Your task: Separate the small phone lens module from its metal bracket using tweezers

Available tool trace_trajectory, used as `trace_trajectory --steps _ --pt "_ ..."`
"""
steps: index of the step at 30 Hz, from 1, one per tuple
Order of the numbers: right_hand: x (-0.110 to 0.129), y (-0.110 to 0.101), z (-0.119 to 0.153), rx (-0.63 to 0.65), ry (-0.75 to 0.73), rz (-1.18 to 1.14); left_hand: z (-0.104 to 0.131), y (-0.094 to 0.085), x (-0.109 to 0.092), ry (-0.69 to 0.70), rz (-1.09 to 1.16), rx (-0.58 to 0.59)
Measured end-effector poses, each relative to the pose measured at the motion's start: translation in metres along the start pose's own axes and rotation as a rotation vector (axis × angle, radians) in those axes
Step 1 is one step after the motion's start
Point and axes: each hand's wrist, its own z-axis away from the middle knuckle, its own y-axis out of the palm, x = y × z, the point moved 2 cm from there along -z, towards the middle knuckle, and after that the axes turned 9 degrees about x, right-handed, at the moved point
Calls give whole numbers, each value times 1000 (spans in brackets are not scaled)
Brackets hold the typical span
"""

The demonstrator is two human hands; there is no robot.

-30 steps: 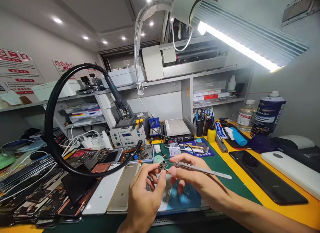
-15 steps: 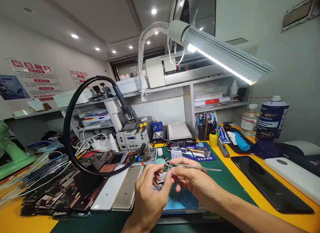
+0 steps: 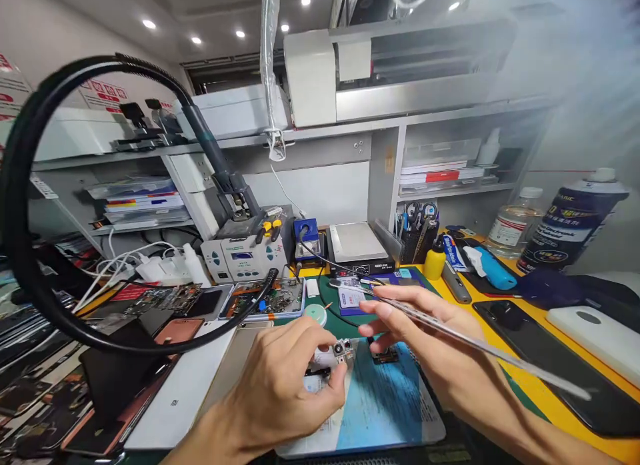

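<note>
Between the thumb and fingers of my left hand (image 3: 285, 378) is a small silver camera module (image 3: 341, 349) with dark round lenses. My right hand (image 3: 435, 345) is closed on long metal tweezers (image 3: 450, 328), which slant from upper left to lower right, apart from the module. Below both hands lies a blue and white pad (image 3: 375, 412). A small dark phone part (image 3: 384, 353) rests on it, partly behind my right fingers. Beyond my left hand is a round green-topped tin (image 3: 316, 313).
Phones and loose phone parts (image 3: 45, 398) crowd the left. A black hose (image 3: 15, 205) loops above them. Behind stand a grey soldering station (image 3: 245, 257) and a parts tray (image 3: 295, 297). A yellow bottle (image 3: 434, 262), black phone (image 3: 555, 358) and spray can (image 3: 570, 218) are at right.
The view has tilted down and moved closer. My hands have separated; my right hand with the tweezers has moved right, away from the module, which stays in my left hand.
</note>
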Motion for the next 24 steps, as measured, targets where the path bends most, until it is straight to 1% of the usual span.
trace_trajectory --steps 3,6,7,8,9,10,12,15,18,21,22,24 --pt "3 -3 -1 47 22 134 0 6 8 37 45 71" --pt "3 -7 -1 31 5 302 4 12 12 49 76 97" --pt "2 -8 -2 36 17 330 6 14 13 70 46 114" --pt "0 -9 -2 55 47 332 7 16 14 61 23 118" --pt "-2 -9 -3 82 95 315 9 18 15 73 5 128" --pt "-5 -9 -4 112 149 284 10 19 14 182 -3 112" --pt "-11 -8 -4 161 253 232 12 22 17 151 -50 151" --pt "-17 -6 -1 186 331 210 12 25 18 156 -81 149" --pt "-18 -4 4 186 300 206 12 25 18 153 -71 133" --pt "-16 -3 8 135 259 280 12 26 19 116 -31 131" --pt "-16 -3 9 120 266 309 13 27 19 97 -12 142" --pt "-17 -3 11 112 289 333 15 27 19 67 16 121"
